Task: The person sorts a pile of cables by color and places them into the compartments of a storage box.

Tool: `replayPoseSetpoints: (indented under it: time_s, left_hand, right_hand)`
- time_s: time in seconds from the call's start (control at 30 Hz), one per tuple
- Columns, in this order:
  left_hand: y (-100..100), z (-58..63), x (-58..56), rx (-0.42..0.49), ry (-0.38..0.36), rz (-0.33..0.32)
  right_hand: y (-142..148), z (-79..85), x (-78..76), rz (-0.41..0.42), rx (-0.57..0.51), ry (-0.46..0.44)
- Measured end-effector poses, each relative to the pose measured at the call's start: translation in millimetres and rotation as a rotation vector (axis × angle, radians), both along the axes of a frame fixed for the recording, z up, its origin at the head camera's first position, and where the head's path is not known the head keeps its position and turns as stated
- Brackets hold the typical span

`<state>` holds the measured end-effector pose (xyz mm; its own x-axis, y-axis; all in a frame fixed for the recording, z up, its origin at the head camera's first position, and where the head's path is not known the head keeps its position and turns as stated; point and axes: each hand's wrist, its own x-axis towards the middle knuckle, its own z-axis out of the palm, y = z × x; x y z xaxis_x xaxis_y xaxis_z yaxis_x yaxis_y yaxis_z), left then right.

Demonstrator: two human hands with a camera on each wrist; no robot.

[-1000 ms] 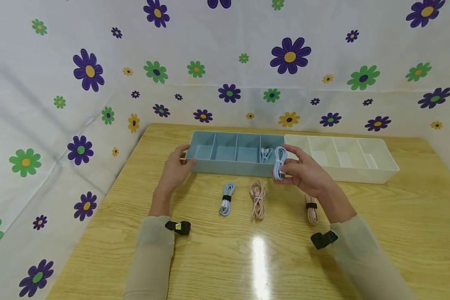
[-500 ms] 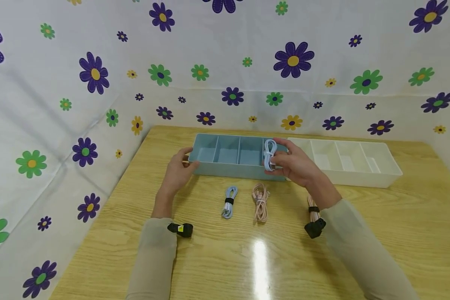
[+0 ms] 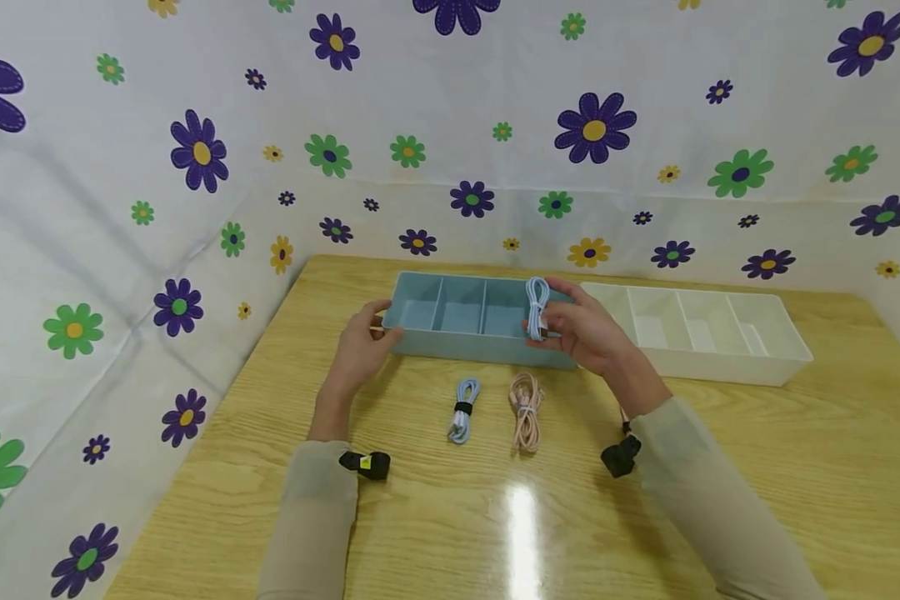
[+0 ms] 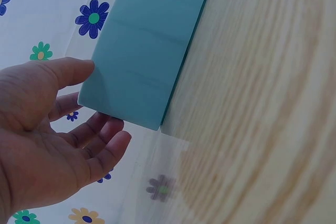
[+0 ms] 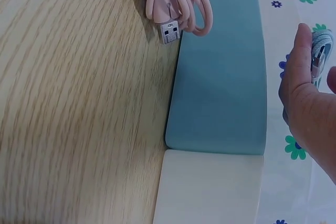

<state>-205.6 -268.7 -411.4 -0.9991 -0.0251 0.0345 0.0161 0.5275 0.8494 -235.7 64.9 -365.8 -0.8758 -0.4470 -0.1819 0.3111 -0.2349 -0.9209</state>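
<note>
My right hand [image 3: 585,329] pinches a light blue USB cable [image 3: 537,308], coiled and tied, above the rightmost compartment of a blue divided box [image 3: 472,346]. That compartment is mostly hidden behind the hand. In the right wrist view the cable coil [image 5: 323,51] shows partly beyond the fingers. At the box's left end is my left hand [image 3: 360,350]; its thumb touches the front corner and its fingers lie loosely along the end wall [image 4: 131,77]. In front of the box lie a light blue cable with a black strap [image 3: 462,412] and a pink cable [image 3: 526,412].
A white divided box [image 3: 720,362] adjoins the blue box on the right. Another cable [image 3: 624,414] is almost wholly hidden by the right wrist and its black camera [image 3: 621,456]. A flower-patterned sheet [image 3: 390,183] rises behind the wooden table [image 3: 435,525].
My right hand has carried the light blue cable leftward, over the blue box's rightmost compartment, now covering the cables seen inside it earlier. The left hand stays at the box's end. The head view has shifted slightly.
</note>
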Motion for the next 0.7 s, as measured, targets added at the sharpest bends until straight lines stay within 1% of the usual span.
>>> replayPoseSetpoints:
  time_s: [0.17,0.23,0.4,0.47,0.57,0.7]
  left_hand:
    - [1.1,-0.1,0.9,0.001,0.001,0.004]
    - [1.2,-0.1,0.7,-0.004,0.001,0.002]
    - [0.4,-0.9,-0.4,-0.009,0.003,0.0]
    - [-0.3,-1.5,-0.8,-0.006,0.006,-0.001]
    - [-0.7,-1.6,-0.8,0.002,0.007,-0.003]
    - [-0.9,-2.1,-1.2,0.006,0.0,-0.001]
  right_hand:
    - [-5.9,0.0,-3.1,0.0,-0.035,-0.012]
    - [-8.0,0.5,-4.6,0.005,-0.084,-0.025]
    - [-14.2,1.9,-7.8,-0.011,-0.245,-0.121]
    - [-17.3,1.9,-8.8,-0.02,-0.283,-0.137]
    - [-21.8,0.6,-10.6,-0.025,-0.317,-0.14]
    - [-27.1,-2.4,-13.5,-0.022,-0.326,-0.138]
